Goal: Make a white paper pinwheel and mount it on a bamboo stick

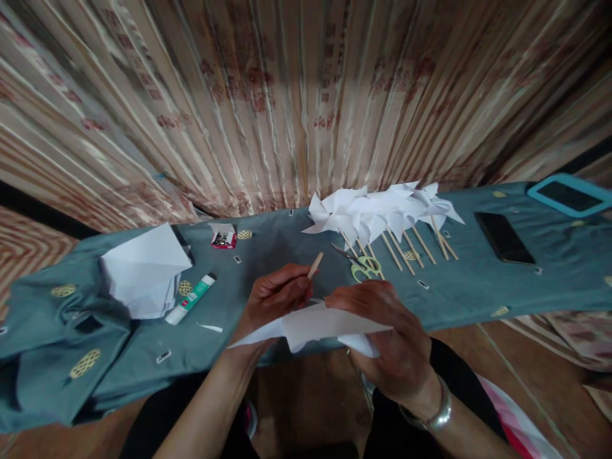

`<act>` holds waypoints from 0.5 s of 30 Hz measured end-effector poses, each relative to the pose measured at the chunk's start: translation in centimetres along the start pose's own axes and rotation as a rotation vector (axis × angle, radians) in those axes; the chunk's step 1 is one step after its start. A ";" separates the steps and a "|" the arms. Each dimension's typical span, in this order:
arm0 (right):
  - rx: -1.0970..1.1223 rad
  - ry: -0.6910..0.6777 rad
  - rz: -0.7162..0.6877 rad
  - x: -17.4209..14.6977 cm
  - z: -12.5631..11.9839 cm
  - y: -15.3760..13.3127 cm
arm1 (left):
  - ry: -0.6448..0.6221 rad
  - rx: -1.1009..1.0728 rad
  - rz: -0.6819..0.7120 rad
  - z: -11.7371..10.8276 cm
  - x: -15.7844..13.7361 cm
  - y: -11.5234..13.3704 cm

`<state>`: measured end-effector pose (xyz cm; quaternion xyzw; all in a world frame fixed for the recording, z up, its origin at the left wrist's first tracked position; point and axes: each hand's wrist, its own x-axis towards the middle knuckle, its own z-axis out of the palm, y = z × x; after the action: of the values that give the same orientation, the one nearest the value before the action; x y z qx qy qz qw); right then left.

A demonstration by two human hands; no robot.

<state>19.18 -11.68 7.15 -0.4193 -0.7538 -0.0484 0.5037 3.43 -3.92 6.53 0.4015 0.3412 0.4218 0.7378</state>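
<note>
My left hand [282,290] is closed round a thin wooden stick [315,264], its tip pointing up past the fingers. My right hand [389,331] grips a white paper pinwheel [325,324] by its right side, fingers over the top edge. The pinwheel lies across the front of both hands, above the table's near edge, and hides part of the left wrist. Whether the stick touches the paper behind it cannot be made out. Beyond my right hand lie scissors [366,268] with pale green handles. Several finished white pinwheels [382,210] on sticks lie in a row at the back.
A stack of white paper [146,268] and a glue stick [191,298] lie at left on the green-blue cloth [258,245]. Near the back edge sits a small red box [223,237] of metal pins. At right are a black phone [505,238] and a blue-framed tablet [571,193].
</note>
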 end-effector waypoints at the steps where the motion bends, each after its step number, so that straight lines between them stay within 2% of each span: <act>1: -0.024 0.001 -0.014 0.2 -0.2 -0.1 | -0.007 0.000 -0.023 0.1 -0.2 0.0; 5: -0.099 -0.026 -0.043 0.7 -0.9 -0.4 | -0.019 0.023 -0.061 0.4 -0.8 0.0; 10: -0.127 0.003 -0.053 0.7 -1.5 -0.6 | -0.055 0.034 -0.085 0.7 -1.2 -0.1; 15: -0.135 0.003 -0.039 1.1 -2.1 -0.7 | -0.040 -0.009 -0.099 1.5 -1.6 0.3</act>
<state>20.09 -12.54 9.25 -0.4374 -0.7561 -0.1097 0.4744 3.95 -5.69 7.78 0.3893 0.3439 0.3779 0.7664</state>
